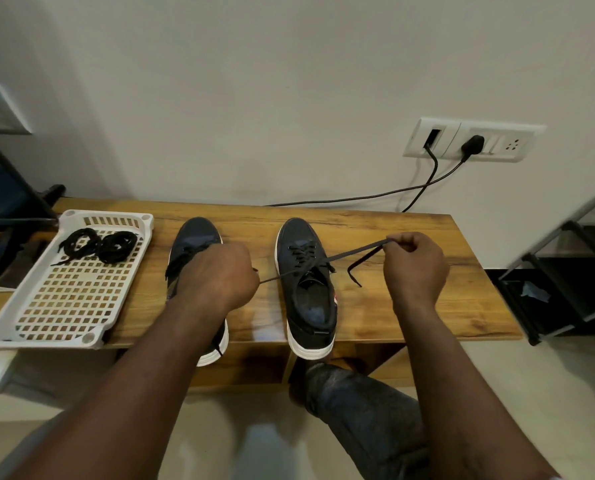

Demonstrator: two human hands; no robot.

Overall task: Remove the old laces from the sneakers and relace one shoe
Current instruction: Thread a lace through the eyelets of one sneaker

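Two dark sneakers with white soles stand toes-away on a wooden bench (393, 306). The right sneaker (306, 289) has a dark lace (355, 252) threaded through its eyelets, both ends pulled out sideways. My right hand (415, 268) pinches the right end up and away, its tip dangling below the fist. My left hand (216, 275) grips the left end, stretched taut from the shoe, and covers much of the left sneaker (194, 244), which has loose laces at its tongue.
A white perforated tray (64, 299) at the bench's left holds two coiled black laces (98, 245). Behind, a wall socket (469, 142) has two black cables trailing to the bench's back edge. A metal rack (566, 271) stands at right. My knee (355, 403) is below the bench.
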